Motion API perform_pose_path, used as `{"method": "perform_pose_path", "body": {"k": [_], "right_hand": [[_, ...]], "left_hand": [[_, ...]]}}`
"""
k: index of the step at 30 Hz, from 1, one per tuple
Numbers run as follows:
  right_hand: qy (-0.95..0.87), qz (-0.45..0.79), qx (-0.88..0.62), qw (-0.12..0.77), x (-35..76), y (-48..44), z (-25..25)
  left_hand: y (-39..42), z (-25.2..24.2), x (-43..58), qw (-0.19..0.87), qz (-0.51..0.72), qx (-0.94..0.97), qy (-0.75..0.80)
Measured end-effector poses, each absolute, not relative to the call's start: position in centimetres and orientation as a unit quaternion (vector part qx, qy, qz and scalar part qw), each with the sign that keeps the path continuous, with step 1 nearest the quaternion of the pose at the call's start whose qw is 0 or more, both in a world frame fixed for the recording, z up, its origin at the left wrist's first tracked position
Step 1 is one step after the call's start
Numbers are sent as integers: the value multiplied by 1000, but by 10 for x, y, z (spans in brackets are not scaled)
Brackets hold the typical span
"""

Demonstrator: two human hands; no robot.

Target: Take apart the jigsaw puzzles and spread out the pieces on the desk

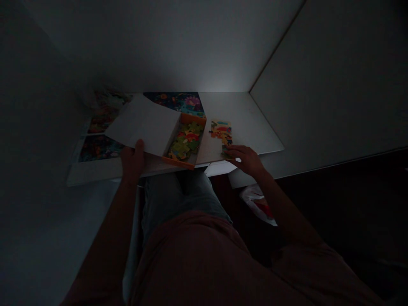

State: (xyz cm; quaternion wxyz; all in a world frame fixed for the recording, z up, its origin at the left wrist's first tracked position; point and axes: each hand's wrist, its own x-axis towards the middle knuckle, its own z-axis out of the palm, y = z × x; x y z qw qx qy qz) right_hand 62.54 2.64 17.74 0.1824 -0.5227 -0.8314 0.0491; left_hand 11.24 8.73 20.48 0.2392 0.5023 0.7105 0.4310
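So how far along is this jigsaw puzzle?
Early on. Done: a small joined patch of puzzle lies on the white desk. In hand: the right hand is at its near end, the left hand on the white lid. Left: the many loose pieces in the orange tray.

No words, numbers or brand marks can be read in this dim view: the white box lid (142, 123) at about eleven o'clock shows none, and any small print on the colourful printed puzzle pictures (100, 148) at ten o'clock is too dark to tell.
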Motion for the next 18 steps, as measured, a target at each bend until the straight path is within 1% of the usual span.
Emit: {"method": "perform_pose_path", "body": {"k": [6, 9, 14, 18], "right_hand": [[-829, 83, -520, 191, 633, 33, 195], [-811, 77, -532, 233, 633, 41, 210], [-781, 80, -531, 320, 635, 73, 243], [-763, 77, -533, 358, 638, 115, 274]], "left_hand": [[83, 212, 116, 245, 434, 501, 708], [83, 214, 116, 244, 434, 504, 706], [82, 217, 117, 231, 396, 504, 733], [81, 219, 119, 234, 412, 501, 724]]}}
